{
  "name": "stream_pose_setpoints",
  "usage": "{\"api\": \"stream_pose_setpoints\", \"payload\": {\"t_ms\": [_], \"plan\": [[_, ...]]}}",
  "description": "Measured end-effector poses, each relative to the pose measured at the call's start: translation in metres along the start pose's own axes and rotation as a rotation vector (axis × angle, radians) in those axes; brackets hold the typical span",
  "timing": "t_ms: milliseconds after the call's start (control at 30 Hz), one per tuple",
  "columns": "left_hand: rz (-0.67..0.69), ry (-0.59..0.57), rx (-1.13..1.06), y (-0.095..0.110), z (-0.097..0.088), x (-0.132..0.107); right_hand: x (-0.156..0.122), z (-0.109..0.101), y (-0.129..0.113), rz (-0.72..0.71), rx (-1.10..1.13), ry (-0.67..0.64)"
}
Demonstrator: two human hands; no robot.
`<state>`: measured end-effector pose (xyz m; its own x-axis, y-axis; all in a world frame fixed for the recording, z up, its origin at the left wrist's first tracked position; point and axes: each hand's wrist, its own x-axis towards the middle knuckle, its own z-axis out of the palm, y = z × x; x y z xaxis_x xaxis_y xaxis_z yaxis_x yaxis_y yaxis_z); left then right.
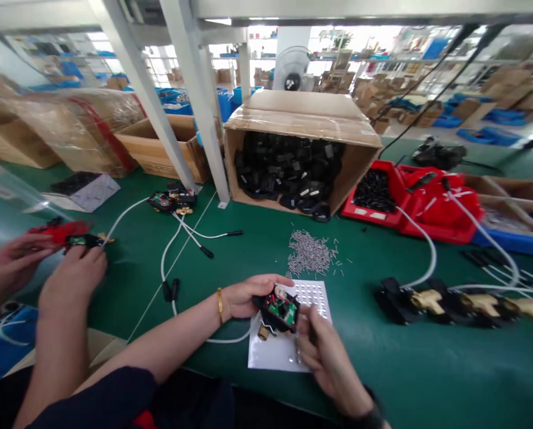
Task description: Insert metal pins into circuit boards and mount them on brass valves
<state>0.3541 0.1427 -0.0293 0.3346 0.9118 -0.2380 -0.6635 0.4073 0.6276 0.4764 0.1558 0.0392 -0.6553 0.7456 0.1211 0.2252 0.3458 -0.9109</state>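
Observation:
My left hand is closed round a black plug housing with a green circuit board showing inside and a brass prong at its lower edge. A white cable trails from it. My right hand is curled beside the housing's right edge, fingers pinched near it; what they pinch is too small to name. Both hands hover over a white perforated plate on the green table.
A pile of small metal pins lies beyond the plate. A co-worker's two hands work at the left. A tipped cardboard box of black parts, red bins and wired plugs surround the area.

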Motion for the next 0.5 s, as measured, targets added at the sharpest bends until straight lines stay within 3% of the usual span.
{"api": "stream_pose_setpoints", "payload": {"t_ms": [33,100,167,300,433,500], "plan": [[0.012,0.001,0.041,-0.002,0.001,0.002,-0.014,-0.016,0.026,0.191,0.211,0.061],[0.052,0.027,0.178,-0.002,0.002,0.004,-0.035,-0.027,0.064,0.546,0.680,0.156],[0.109,0.125,0.389,0.002,0.002,0.002,-0.042,-0.020,0.082,0.714,0.936,0.156],[0.265,0.459,0.857,0.001,0.007,-0.014,-0.041,-0.003,0.080,0.718,0.991,0.096],[0.352,0.435,1.145,-0.025,0.016,-0.030,-0.040,0.002,0.069,0.666,0.994,0.173],[0.362,0.553,1.172,-0.042,0.018,-0.028,-0.040,0.002,0.066,0.644,0.961,0.180]]}}
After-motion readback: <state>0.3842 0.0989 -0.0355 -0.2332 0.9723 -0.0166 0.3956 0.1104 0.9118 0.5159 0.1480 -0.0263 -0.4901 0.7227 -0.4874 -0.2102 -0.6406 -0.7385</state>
